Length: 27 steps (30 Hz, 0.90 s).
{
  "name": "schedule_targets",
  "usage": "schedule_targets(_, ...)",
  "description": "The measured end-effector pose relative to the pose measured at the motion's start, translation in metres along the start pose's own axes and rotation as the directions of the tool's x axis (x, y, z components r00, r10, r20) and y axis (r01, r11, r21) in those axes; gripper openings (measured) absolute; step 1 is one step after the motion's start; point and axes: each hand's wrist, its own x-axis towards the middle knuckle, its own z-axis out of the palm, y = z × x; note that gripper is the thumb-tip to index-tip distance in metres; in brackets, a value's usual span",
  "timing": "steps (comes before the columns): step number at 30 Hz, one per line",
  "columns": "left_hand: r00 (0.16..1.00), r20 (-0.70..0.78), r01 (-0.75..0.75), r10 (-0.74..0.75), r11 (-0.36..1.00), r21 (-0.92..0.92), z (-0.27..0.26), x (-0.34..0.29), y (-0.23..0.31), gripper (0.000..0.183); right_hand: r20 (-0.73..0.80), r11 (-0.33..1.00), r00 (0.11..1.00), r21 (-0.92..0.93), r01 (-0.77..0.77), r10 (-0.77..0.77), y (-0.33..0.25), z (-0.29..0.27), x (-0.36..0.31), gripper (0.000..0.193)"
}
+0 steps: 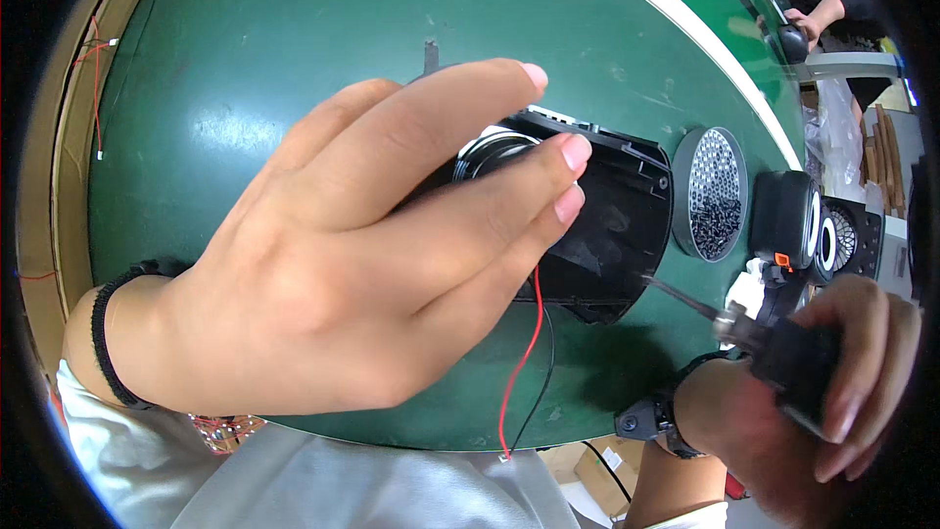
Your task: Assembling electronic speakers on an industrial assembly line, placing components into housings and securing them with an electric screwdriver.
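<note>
We see our left hand [362, 245] spread wide over a black plastic speaker housing [607, 225] that lies on the green table [245, 69]. Its fingers are extended and press down on a round speaker driver [490, 152] with a silver rim, which sits in the left part of the housing; the fingertips [573, 152] rest on the driver and on the housing's inner wall, so the hand steadies both rather than closing around them. A black band circles the left wrist. A red wire [521, 362] and a black wire [544, 372] run side by side from under the housing down to the near table edge.

Our right hand [832, 382] is at the lower right, clenched around the black handle of a screwdriver [774, 343]. Its thin metal shaft points up and to the left, and the tip [651, 280] lies just beside the lower right edge of the housing; we cannot tell whether it touches.

To the right of the housing stands a round grey tray of small dark screws [712, 196]. Beyond it sit more black speaker parts [788, 216], near the table's white border. At the upper right another person's hand [805, 24] works well apart from ours
</note>
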Motion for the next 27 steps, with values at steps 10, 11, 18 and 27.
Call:
schedule_targets(10,0.992,-0.123,-0.019,0.026,0.998,0.058,0.001,0.002,0.002,0.029,0.136,0.958,0.949,-0.014,-0.285,0.284,0.088,0.128,-0.029,0.023)
schedule_targets(11,0.991,-0.129,-0.015,0.023,0.998,0.062,0.000,0.001,0.001,0.029,0.152,0.951,0.939,-0.021,-0.309,0.309,0.066,0.116,-0.029,0.024)
schedule_targets(18,0.985,-0.158,-0.063,0.071,0.996,0.056,0.000,0.005,-0.002,0.027,0.229,0.913,0.884,-0.061,-0.404,0.407,0.120,0.155,-0.024,0.027)
schedule_targets(27,0.987,-0.145,-0.068,0.072,0.997,0.033,-0.007,0.010,-0.003,0.029,0.209,0.910,0.886,-0.080,-0.406,0.414,0.117,0.159,-0.022,0.027)
